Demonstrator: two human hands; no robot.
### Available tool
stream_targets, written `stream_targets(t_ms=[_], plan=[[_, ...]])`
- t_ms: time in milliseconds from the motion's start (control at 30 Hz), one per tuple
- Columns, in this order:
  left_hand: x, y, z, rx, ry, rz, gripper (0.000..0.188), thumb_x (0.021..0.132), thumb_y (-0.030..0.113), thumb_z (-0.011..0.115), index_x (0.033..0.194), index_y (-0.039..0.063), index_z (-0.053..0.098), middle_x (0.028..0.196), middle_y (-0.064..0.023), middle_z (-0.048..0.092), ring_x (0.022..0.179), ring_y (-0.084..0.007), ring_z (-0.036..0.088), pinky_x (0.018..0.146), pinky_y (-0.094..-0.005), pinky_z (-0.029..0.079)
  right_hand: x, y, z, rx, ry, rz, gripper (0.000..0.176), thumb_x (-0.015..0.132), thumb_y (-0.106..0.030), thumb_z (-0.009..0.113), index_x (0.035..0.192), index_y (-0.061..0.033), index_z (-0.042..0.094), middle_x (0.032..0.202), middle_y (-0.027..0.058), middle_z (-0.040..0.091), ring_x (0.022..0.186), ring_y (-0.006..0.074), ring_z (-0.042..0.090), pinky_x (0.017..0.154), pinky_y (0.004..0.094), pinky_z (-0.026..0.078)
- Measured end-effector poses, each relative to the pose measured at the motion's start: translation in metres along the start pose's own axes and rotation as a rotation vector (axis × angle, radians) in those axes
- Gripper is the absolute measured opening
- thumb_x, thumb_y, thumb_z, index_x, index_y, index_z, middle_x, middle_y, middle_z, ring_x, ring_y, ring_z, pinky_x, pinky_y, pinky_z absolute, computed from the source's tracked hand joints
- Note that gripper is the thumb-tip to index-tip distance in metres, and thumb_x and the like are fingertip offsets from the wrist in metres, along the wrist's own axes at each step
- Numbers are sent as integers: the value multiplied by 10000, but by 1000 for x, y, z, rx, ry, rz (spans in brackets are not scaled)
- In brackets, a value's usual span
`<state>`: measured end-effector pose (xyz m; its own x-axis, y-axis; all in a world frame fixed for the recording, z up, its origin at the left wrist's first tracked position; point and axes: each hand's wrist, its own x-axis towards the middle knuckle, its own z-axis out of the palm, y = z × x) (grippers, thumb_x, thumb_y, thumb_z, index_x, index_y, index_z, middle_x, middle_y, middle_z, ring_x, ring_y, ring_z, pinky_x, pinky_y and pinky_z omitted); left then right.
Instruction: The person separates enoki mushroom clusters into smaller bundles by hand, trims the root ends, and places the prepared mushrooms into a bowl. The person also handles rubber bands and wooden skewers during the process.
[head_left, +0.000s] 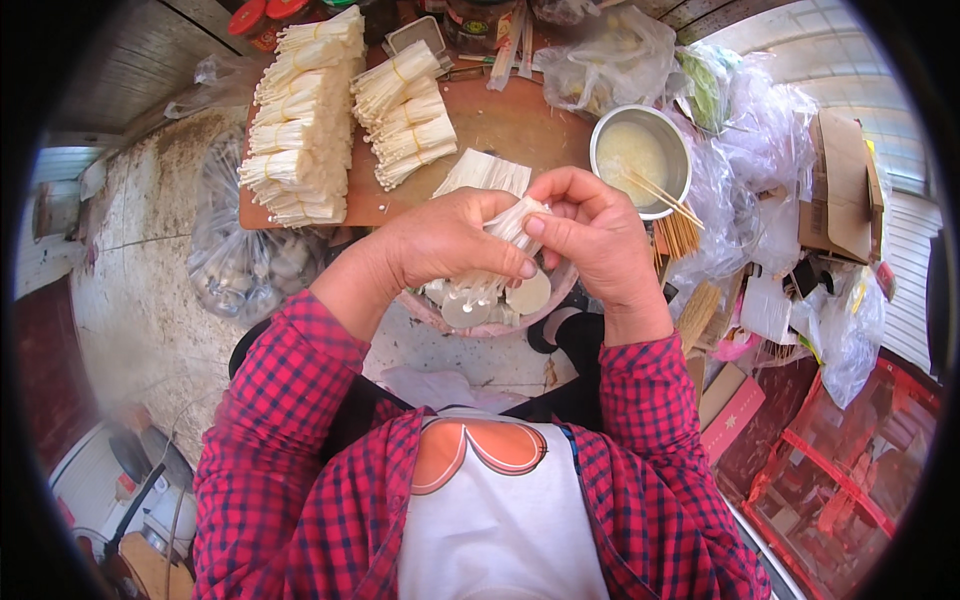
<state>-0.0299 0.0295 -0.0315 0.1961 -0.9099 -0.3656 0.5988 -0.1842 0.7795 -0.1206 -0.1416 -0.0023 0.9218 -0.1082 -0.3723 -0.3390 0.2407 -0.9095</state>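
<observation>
A small bunch of enoki mushrooms (511, 229) is held between both hands over a pink basin (491, 328). My left hand (450, 234) wraps around the stems, caps pointing down towards my body. The thumb and fingers of my right hand (585, 219) pinch the bunch's far end. In the basin lie rounded pale slices (529, 294), partly hidden. Just beyond my hands, more loose enoki (484, 172) lies at the table's near edge. Banded enoki bundles are stacked in a tall pile (300, 124) and a smaller pile (409, 112) on the reddish-brown table (517, 112).
Right of the table, a metal pot (641, 154) holds pale contents and wooden sticks, with more skewers (677, 238) beside it. Plastic bags (757, 150) and a cardboard box (838, 184) crowd the right. A filled clear bag (240, 262) rests on the floor at left. Red-lidded jars (251, 19) stand behind.
</observation>
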Motion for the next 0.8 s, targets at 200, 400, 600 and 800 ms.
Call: stream_targets(t_ms=[200,400,600,800], plan=[[7,-11,2,88,80,25,268,881,84,641,1135,8,598,962,-54,669,811,-133,648,694,-280,537,3,7,2,49,-8,-10,274,827,-54,756,1071,-4,640,800,-13,639,640,19,558,559,169,457],[9,-12,13,876,545,156,346,835,205,683,1088,-12,589,951,-184,674,875,-324,655,752,-398,525,3,14,13,56,49,-16,312,846,-58,737,1134,-9,628,828,-15,633,701,18,558,621,179,459],[2,0,12,501,374,48,385,814,197,703,1130,4,596,963,-88,678,856,-193,649,757,-321,519,4,14,9,34,61,2,317,862,-39,704,1165,8,621,817,-1,644,702,42,584,626,197,484],[2,1,7,320,185,-18,288,857,83,622,1139,27,607,954,6,648,822,-67,590,708,-233,486,2,11,1,34,4,36,359,833,-42,741,1172,-1,629,905,10,657,713,46,568,634,180,473]])
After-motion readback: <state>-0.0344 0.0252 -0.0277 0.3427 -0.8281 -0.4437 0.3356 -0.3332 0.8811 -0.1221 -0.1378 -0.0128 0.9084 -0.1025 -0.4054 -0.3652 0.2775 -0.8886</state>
